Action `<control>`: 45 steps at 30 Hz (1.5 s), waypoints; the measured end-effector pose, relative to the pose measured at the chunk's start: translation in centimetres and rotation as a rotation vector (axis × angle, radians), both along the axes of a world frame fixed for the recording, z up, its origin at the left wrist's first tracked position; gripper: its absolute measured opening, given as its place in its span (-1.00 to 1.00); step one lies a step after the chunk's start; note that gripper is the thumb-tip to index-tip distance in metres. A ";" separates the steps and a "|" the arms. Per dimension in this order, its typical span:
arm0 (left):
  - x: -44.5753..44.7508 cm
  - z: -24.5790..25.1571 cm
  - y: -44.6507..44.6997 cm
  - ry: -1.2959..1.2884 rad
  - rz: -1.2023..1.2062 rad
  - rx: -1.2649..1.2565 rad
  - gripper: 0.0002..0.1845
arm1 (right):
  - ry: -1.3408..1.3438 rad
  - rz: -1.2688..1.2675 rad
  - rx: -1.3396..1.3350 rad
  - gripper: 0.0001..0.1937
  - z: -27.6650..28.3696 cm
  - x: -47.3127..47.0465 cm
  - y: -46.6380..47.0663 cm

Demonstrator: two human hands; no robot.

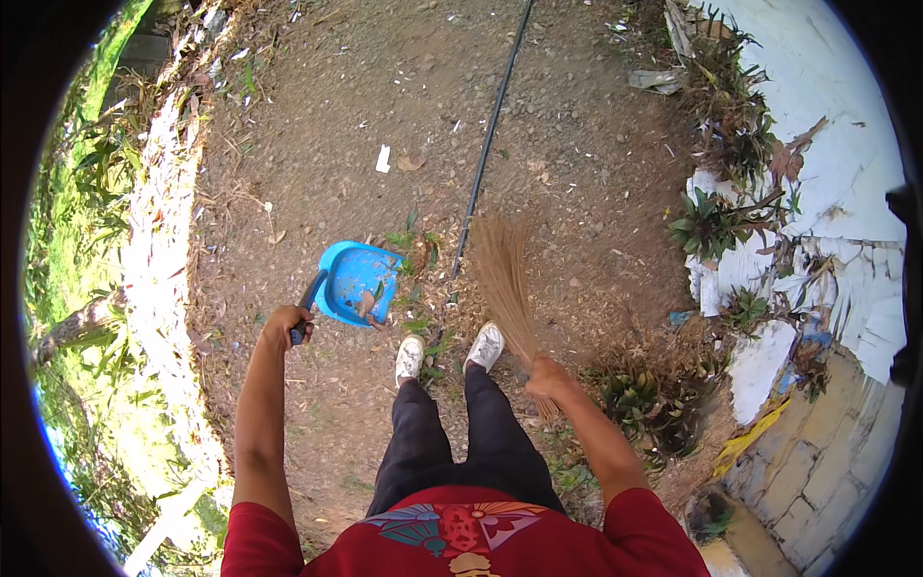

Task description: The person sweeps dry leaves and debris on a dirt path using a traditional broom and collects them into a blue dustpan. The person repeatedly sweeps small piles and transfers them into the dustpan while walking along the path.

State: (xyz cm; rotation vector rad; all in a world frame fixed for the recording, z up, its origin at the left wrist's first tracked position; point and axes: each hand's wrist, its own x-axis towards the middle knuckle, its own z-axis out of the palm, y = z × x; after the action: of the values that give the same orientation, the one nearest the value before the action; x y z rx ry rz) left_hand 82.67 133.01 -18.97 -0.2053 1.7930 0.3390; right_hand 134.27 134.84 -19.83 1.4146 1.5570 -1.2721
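My left hand [288, 327] grips the dark handle [310, 303] of a blue plastic dustpan [353, 278]. Dry leaves and small bits of debris lie in its pan, whose open side faces right. In my right hand [549, 377] is a stick broom [505, 270], held near the butt of its bundled thin sticks. Its spread tips point up the view and look slightly blurred, close to a thin black hose or pipe [493, 122] on the ground. Between dustpan and broom lie green leaves [414, 263] and loose debris.
My white shoes [484, 346] stand on bare, gravelly soil [346, 86] strewn with pale scraps. A larger white scrap [383, 159] lies farther ahead. Plants [710, 223] and broken white sheets line the right side, with a block wall [786, 469] lower down. Sunlit greenery [94, 216] borders the left.
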 end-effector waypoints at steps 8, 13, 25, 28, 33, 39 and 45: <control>-3.5 0.0 -2.1 -0.042 0.029 0.010 -0.89 | 0.035 0.025 -0.021 -0.25 12.5 -1.6 1.1; -5.3 1.3 -3.6 -0.094 0.040 0.081 -0.89 | -0.022 0.002 0.343 -0.39 8.4 -10.2 11.8; -17.8 7.6 -17.4 -0.253 0.551 0.105 -0.80 | -0.143 0.459 0.056 -0.46 3.6 -22.9 6.3; -21.3 5.7 -20.5 -0.314 0.658 0.103 -0.79 | -0.139 0.291 0.143 -0.38 9.3 -20.8 7.8; -22.6 1.7 -19.3 -0.186 0.785 0.091 -0.86 | -0.169 0.103 0.386 -0.29 7.5 -24.2 15.0; -25.0 1.5 -15.3 -0.218 0.736 0.090 -0.84 | -0.154 0.099 0.410 -0.38 -3.7 -33.0 17.3; -24.4 2.2 -16.4 -0.138 0.681 0.068 -0.80 | -0.203 0.618 0.145 -0.41 2.0 -33.2 3.4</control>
State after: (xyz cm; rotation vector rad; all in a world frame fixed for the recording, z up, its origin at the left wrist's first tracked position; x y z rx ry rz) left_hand 58.26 116.59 -16.72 -0.7764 1.5286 0.8433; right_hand 101.06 138.28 -17.86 0.9826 1.7765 -0.6387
